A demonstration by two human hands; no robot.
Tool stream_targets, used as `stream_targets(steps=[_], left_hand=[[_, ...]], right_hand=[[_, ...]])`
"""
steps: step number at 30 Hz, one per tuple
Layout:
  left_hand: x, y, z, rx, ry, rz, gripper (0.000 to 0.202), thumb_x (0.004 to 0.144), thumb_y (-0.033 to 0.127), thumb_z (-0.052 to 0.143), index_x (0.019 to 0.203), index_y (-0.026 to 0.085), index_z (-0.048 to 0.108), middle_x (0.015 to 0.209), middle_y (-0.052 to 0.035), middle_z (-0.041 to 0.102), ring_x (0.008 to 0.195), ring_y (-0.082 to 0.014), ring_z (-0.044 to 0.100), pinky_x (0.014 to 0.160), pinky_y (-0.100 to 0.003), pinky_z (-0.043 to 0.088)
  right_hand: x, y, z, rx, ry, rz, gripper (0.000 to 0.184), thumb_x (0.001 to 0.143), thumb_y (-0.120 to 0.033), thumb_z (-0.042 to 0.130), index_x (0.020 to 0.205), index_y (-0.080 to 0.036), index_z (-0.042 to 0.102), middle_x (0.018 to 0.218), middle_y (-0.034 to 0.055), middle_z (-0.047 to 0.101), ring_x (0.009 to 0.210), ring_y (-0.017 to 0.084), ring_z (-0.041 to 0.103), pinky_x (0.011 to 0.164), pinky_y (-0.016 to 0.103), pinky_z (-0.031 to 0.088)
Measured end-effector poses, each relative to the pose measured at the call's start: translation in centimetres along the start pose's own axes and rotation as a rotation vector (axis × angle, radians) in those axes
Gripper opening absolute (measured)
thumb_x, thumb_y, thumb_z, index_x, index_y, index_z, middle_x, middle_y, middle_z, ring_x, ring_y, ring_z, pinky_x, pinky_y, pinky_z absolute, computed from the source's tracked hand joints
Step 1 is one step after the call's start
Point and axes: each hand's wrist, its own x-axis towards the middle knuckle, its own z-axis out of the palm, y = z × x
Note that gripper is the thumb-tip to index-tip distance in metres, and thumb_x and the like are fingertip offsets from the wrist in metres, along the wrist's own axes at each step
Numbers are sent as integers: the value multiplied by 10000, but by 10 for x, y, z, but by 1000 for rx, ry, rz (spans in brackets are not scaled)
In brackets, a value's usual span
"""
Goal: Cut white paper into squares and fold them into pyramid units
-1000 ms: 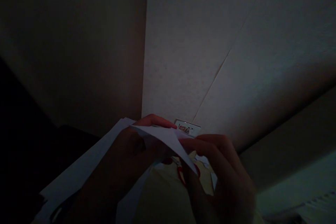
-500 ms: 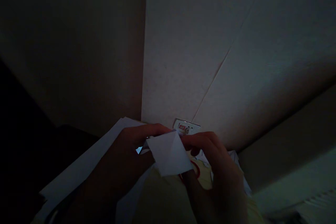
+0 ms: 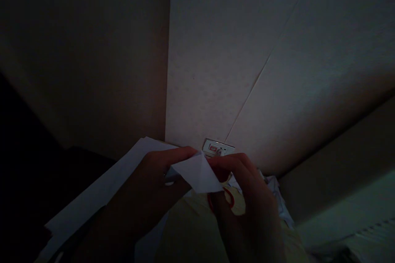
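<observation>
A small piece of folded white paper [image 3: 199,174] is held up between both hands, with a crease running down from its top point. My left hand [image 3: 154,189] pinches its left side, forefinger along the upper edge and thumb below. On the right edge, my right hand [image 3: 247,193] grips with its forefinger near the peak and its thumb under the lower corner. The dim light hides the back of the paper. Below it, partly covered by my right hand, shows a red loop [image 3: 231,198] that looks like a scissors handle.
White paper sheets [image 3: 92,197] lie to the left on a pale yellowish surface [image 3: 188,230]. Crumpled or folded white paper [image 3: 279,197] lies at the right. Behind the hands, a socket panel [image 3: 212,146] with a red switch is set low on the wall [image 3: 212,57].
The folded paper has tilted, so its front face looks shorter, and its peak has shifted slightly left. Both hands keep their hold and have moved only a little.
</observation>
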Motion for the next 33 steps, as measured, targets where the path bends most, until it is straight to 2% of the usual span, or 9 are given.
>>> stream_targets(steps=[5, 9, 12, 17, 21, 25, 28, 33], left_hand=[[2, 4, -4, -20, -6, -69, 91, 660, 232, 606, 723, 243, 672, 700, 29, 705, 696, -185, 656, 574, -228, 457], [4, 4, -6, -46, -13, -79, 57, 654, 229, 609, 707, 240, 626, 659, 45, 678, 656, -172, 635, 529, -213, 434], [4, 3, -5, -18, -10, -97, 34, 679, 228, 626, 710, 232, 640, 636, 44, 659, 609, -162, 616, 501, -204, 429], [2, -2, -4, -24, 119, -14, 202, 665, 201, 716, 829, 274, 622, 760, 72, 679, 634, -133, 642, 518, -174, 476], [0, -2, -3, -46, 215, -60, 131, 710, 281, 726, 776, 276, 613, 753, 79, 685, 715, -138, 684, 624, -182, 537], [-1, 0, -3, -26, 180, -55, 96, 774, 361, 687, 808, 280, 650, 753, 72, 712, 695, -141, 700, 644, -198, 565], [-1, -1, -4, -21, 164, -13, 56, 819, 339, 641, 835, 289, 658, 762, 82, 726, 702, -130, 705, 658, -184, 568], [-1, -6, -7, 78, 116, 37, 111, 885, 343, 573, 925, 300, 667, 890, 69, 738, 782, -135, 711, 693, -178, 562]], right_hand=[[2, 4, -2, -57, 49, 33, 341, 684, -63, 538, 964, -251, 583, 821, -8, 600, 735, 170, 580, 616, 261, 441], [5, 5, -8, -68, -83, 42, 248, 694, -47, 544, 833, -245, 597, 764, -23, 649, 694, 162, 616, 594, 249, 457], [5, 6, -12, -20, -113, 108, 172, 732, -87, 580, 807, -239, 605, 733, -29, 683, 661, 158, 642, 554, 232, 467], [5, 10, -14, 115, -120, 197, 95, 800, -168, 589, 833, -247, 631, 751, -23, 713, 681, 166, 681, 521, 218, 498], [6, 11, -13, 194, -87, 226, 68, 835, -213, 581, 809, -234, 640, 682, -31, 689, 605, 142, 669, 497, 200, 506], [8, 9, -13, 217, -85, 236, 80, 842, -224, 578, 795, -227, 642, 694, -16, 693, 641, 155, 680, 497, 206, 515], [8, 9, -13, 202, -84, 241, 87, 840, -229, 580, 787, -229, 650, 699, -11, 698, 642, 160, 681, 471, 204, 499], [8, 9, -12, 168, -65, 237, 84, 828, -214, 580, 814, -246, 656, 692, -31, 684, 621, 137, 663, 479, 185, 495]])
